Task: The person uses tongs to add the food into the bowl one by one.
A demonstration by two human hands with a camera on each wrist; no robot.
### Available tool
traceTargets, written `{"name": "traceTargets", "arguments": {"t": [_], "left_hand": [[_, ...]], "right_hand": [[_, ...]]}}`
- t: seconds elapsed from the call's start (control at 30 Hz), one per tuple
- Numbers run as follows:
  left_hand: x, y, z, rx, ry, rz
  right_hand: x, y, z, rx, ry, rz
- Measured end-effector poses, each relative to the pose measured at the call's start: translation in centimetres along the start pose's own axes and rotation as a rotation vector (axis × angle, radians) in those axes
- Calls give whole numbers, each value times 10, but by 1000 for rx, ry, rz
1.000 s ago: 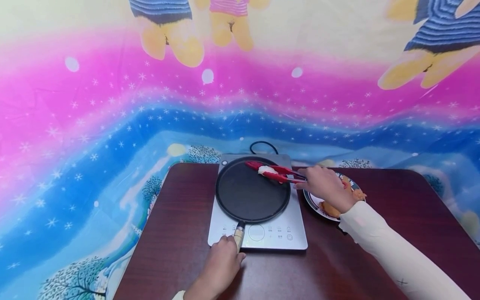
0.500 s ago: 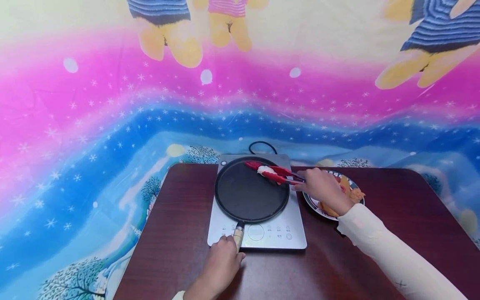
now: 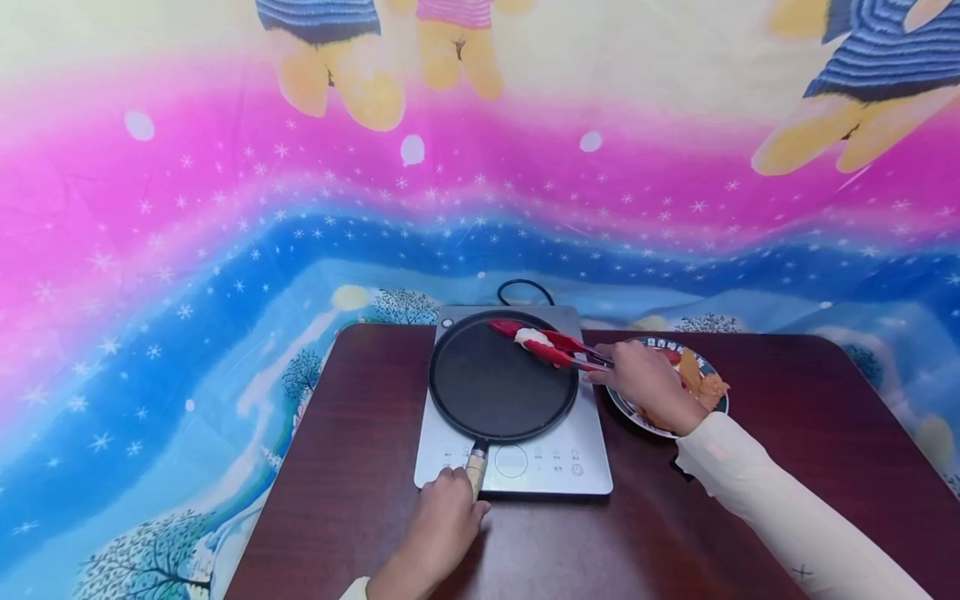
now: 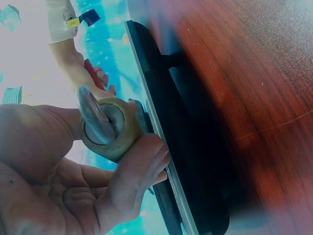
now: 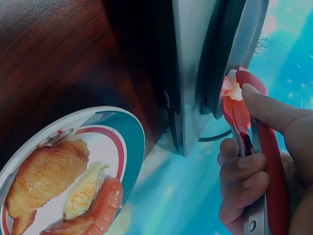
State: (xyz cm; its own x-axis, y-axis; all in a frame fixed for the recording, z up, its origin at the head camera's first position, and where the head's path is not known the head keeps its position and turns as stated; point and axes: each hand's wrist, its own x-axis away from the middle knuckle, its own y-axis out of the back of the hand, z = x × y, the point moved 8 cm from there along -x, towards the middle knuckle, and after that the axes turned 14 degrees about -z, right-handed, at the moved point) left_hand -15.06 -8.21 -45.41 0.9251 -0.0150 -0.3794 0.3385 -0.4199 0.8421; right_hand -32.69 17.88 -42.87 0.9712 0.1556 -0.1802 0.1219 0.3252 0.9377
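My left hand (image 3: 446, 521) grips the pale handle (image 3: 476, 473) of a round black frying pan (image 3: 495, 392) that sits on a silver induction cooktop (image 3: 596, 467). In the left wrist view, fingers and thumb wrap round the handle (image 4: 113, 149), whose end has a metal hanging loop. With my right hand (image 3: 648, 383) I hold red-and-metal tongs (image 3: 573, 343) over the pan's right side. Between the tongs' red tips is a small whitish piece of food (image 3: 532, 337); the right wrist view shows this piece (image 5: 234, 88) with a pinkish part, mostly covered by the tips.
To the right of the cooktop stands a patterned plate (image 5: 133, 142), partly under my right forearm. It bears a browned piece of meat (image 5: 46, 171), a slice of fried egg (image 5: 85, 193) and a scored sausage (image 5: 107, 203). A black cord (image 3: 525, 282) loops behind the cooktop.
Both hands keep their grips, and the tongs and white piece stay almost in place over the pan. The head view has shifted very slightly.
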Motion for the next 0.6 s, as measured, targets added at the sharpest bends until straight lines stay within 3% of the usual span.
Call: {"name": "traceTargets", "arguments": {"t": [0.6], "left_hand": [[-1, -3, 2, 4, 24, 36]], "right_hand": [[2, -5, -5, -18, -28, 27]]}}
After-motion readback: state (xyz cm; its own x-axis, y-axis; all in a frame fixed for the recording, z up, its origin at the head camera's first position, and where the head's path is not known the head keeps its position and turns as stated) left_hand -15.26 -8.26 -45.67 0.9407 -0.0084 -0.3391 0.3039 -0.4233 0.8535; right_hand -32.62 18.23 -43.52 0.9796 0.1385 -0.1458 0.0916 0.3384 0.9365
